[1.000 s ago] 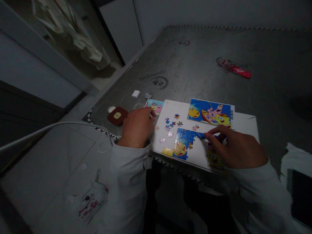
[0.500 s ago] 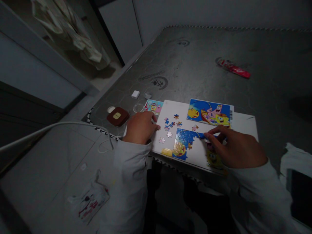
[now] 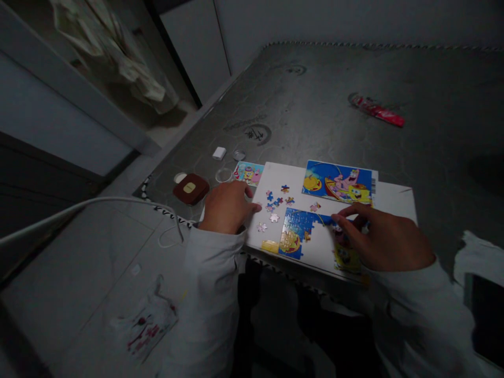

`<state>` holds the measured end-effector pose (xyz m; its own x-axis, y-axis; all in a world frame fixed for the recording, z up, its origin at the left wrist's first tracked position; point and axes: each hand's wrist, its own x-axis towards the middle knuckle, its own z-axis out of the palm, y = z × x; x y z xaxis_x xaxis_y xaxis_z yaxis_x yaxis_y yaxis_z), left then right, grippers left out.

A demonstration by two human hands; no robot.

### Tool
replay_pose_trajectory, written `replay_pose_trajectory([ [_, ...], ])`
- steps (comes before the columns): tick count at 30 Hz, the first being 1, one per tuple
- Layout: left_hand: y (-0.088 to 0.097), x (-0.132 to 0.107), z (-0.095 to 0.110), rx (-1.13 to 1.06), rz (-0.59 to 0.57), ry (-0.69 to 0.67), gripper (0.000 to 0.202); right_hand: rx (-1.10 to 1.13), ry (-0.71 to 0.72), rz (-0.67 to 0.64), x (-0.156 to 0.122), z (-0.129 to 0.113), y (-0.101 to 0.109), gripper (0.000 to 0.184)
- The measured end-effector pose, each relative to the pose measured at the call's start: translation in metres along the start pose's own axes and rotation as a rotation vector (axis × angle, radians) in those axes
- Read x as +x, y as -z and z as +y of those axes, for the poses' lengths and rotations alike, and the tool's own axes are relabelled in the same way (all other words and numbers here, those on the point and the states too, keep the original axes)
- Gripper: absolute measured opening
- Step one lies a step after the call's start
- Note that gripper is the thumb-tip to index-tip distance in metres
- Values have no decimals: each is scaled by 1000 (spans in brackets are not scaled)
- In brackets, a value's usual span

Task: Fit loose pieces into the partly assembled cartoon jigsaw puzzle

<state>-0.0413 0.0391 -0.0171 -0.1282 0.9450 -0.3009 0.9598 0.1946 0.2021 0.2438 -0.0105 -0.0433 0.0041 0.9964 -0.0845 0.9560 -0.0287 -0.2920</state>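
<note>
R hand [image 3: 384, 241]: thumb + forefinger pinched on a blue piece [image 3: 326, 219], right at the upper-right edge of the built patch [image 3: 296, 229] on the white board [image 3: 394, 198]. L hand [image 3: 226, 207]: loosely curled, fingertips down on the board's left part beside the loose pieces [image 3: 274, 217]. Can't tell if anything's under it.

Handling, my guess: the piece is thin card, v. light, a bit bendy, with tabs that crease easily. Best taken by the edges w/ fingertips and kept flat. The built patch will prob. come apart if lifted; sliding it is safer.

Count:
- 1 board.
- 1 main patch, plus a yellow bit [image 3: 270, 245] at its lower left and another built part [image 3: 346, 257] half under my R hand.
- Abt 8 loose pieces that I can make out.
- 2 picture cards: big one [image 3: 338, 181] at the board's far edge, small one [image 3: 249, 172] by the left corner.

Off the board: 1 brown case [image 3: 191, 189], 1 white block [image 3: 219, 153], 1 red wrapper [image 3: 378, 111] well apart.
</note>
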Motion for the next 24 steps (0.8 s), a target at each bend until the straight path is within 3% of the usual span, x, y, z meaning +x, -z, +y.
replay_pose_trajectory([
  [11,4,-3,5,-39,62,-18,16,-35,-16,84,-8,-10,3,36],
  [18,6,-6,11,-32,71,-150,25,-22,35,102,-8,-8,3,37],
  [24,4,-3,11,-87,124,-167,26,-3,24,85,-7,-5,3,38],
])
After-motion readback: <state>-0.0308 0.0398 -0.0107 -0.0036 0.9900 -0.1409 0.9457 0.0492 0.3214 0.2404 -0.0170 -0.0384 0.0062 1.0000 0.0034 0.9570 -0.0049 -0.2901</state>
